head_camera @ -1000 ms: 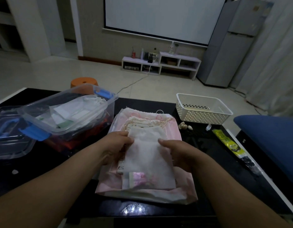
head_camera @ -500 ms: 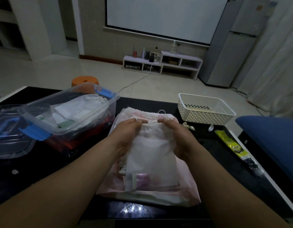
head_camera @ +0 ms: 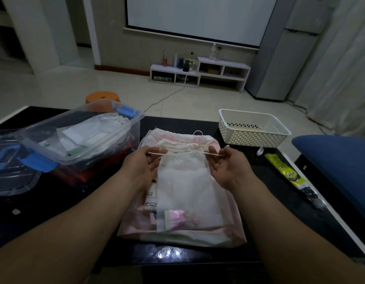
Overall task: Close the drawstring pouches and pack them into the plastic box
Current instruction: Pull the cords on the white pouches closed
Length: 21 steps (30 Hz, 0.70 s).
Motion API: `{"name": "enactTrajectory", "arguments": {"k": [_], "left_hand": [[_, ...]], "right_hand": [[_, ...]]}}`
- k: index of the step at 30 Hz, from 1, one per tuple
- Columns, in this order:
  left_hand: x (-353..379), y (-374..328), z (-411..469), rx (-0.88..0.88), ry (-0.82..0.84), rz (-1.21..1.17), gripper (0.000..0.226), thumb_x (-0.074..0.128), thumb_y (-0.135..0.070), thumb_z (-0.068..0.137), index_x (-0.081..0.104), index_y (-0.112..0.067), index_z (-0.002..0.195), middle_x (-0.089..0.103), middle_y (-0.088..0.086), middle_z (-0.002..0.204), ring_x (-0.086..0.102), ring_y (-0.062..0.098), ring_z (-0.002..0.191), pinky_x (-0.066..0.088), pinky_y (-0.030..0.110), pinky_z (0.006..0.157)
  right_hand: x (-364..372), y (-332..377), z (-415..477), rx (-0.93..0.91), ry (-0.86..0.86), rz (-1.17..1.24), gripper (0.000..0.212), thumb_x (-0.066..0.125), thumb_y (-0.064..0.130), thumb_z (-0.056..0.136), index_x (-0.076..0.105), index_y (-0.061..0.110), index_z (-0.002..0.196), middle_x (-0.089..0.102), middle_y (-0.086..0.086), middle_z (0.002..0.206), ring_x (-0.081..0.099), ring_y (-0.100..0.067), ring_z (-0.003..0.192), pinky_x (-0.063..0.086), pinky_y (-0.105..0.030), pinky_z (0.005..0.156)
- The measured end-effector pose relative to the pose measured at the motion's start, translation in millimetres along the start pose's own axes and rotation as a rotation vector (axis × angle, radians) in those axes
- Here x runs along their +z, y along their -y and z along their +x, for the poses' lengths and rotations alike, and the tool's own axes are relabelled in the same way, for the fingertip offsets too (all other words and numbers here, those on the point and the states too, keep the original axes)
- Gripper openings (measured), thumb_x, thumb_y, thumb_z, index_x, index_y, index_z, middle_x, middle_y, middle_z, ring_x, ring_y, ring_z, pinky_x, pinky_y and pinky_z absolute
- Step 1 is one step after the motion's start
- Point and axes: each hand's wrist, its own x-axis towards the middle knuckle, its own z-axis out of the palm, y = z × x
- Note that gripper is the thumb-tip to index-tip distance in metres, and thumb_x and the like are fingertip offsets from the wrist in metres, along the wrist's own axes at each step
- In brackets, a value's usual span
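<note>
A sheer white drawstring pouch (head_camera: 185, 189) lies on top of a stack of pink and white pouches (head_camera: 228, 234) in the middle of the black table. My left hand (head_camera: 140, 167) pinches the drawstring at the pouch's left top corner. My right hand (head_camera: 226, 165) pinches the string at the right corner. The string is stretched taut between both hands and the pouch mouth is gathered. A clear plastic box (head_camera: 124, 130) with blue clips stands to the left and holds several pouches.
The box's clear lid (head_camera: 11, 177) lies at the far left. A white perforated basket (head_camera: 253, 136) sits at the back right. A yellow packet (head_camera: 284, 171) lies near the table's right edge, beside a blue seat (head_camera: 337, 160). An orange stool (head_camera: 101, 97) stands behind the table.
My hands moved from the pouch's sides up to its mouth, then pulled apart sideways with the drawstring, gathering the top of the pouch.
</note>
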Motion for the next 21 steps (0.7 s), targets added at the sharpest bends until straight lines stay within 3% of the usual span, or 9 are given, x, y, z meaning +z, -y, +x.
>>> {"name": "enactTrajectory", "arguments": {"k": [5,8,10,12,13,14,16,18,21], "left_hand": [[-3.7,-6.5,-4.5,0.009,-0.01,-0.114,0.019,0.043,-0.021,0.107,0.055,-0.012,0.096,0.076,0.017,0.113,0.071,0.032,0.105,0.056,0.044,0.097],[-3.3,-8.9,-4.5,0.014,-0.018,-0.231,0.026,0.039,-0.027,0.109,0.05,-0.016,0.088,0.073,0.013,0.094,0.074,0.032,0.097,0.059,0.048,0.089],[-6.4,-11.0,-1.4,0.008,-0.02,-0.305,0.036,0.04,-0.029,0.109,0.047,-0.019,0.075,0.057,0.005,0.068,0.07,0.025,0.075,0.062,0.046,0.084],[-10.6,-12.9,0.5,-0.007,-0.069,-0.324,0.041,0.042,-0.026,0.105,0.041,-0.022,0.065,0.037,-0.002,0.058,0.044,0.016,0.051,0.061,0.03,0.066],[-13.6,-13.6,1.2,-0.001,-0.109,-0.272,0.04,0.044,-0.025,0.104,0.041,-0.023,0.063,0.033,-0.004,0.058,0.033,0.013,0.047,0.05,0.018,0.053],[-16.2,-13.6,1.3,0.021,-0.15,-0.184,0.039,0.046,-0.026,0.103,0.041,-0.023,0.064,0.032,-0.006,0.058,0.027,0.011,0.046,0.034,0.015,0.044],[-18.1,-14.6,1.7,0.085,-0.199,0.016,0.038,0.046,-0.031,0.103,0.042,-0.025,0.066,0.033,-0.006,0.057,0.024,0.01,0.045,0.02,0.023,0.04],[-14.2,-15.4,-0.1,0.189,-0.209,0.237,0.037,0.044,-0.034,0.105,0.042,-0.025,0.068,0.034,-0.005,0.058,0.026,0.012,0.047,0.021,0.025,0.041],[-0.1,-14.3,-10.8,0.45,-0.127,0.657,0.033,0.038,-0.024,0.106,0.044,-0.019,0.074,0.04,0.001,0.067,0.034,0.015,0.057,0.03,0.031,0.051]], "right_hand": [[-3.3,-0.1,-3.0,0.006,-0.025,0.045,0.035,0.042,0.024,0.107,0.05,0.017,0.074,0.076,-0.007,0.082,0.07,-0.027,0.094,0.052,-0.04,0.076],[-2.4,2.0,-2.9,-0.015,-0.021,0.125,0.037,0.04,0.03,0.11,0.047,0.018,0.075,0.062,-0.003,0.072,0.069,-0.024,0.087,0.051,-0.042,0.073],[-2.1,4.1,-2.5,-0.024,-0.037,0.219,0.037,0.037,0.028,0.11,0.043,0.018,0.074,0.044,0.0,0.06,0.061,-0.017,0.06,0.052,-0.042,0.07],[-5.7,7.8,-3.1,-0.027,-0.067,0.267,0.036,0.036,0.022,0.109,0.044,0.018,0.075,0.038,0.003,0.059,0.038,-0.01,0.034,0.049,-0.032,0.059],[-9.3,10.4,-3.8,-0.027,-0.072,0.272,0.035,0.034,0.021,0.11,0.045,0.018,0.076,0.04,0.004,0.059,0.03,-0.008,0.029,0.043,-0.024,0.05],[-14.0,12.9,-4.0,-0.028,-0.076,0.271,0.036,0.033,0.021,0.11,0.045,0.02,0.076,0.044,0.005,0.056,0.025,-0.007,0.028,0.034,-0.017,0.042],[-22.3,16.4,-1.6,-0.036,-0.123,0.247,0.037,0.032,0.023,0.109,0.042,0.023,0.073,0.043,0.008,0.044,0.021,-0.006,0.031,0.021,-0.013,0.04],[-23.4,16.7,0.7,-0.057,-0.204,0.185,0.035,0.035,0.024,0.107,0.042,0.024,0.073,0.038,0.009,0.041,0.019,-0.007,0.035,0.02,-0.015,0.042],[-8.0,13.8,-0.8,-0.155,-0.236,0.0,0.028,0.048,0.028,0.106,0.048,0.021,0.078,0.033,0.004,0.054,0.025,-0.009,0.042,0.028,-0.018,0.041]]}}
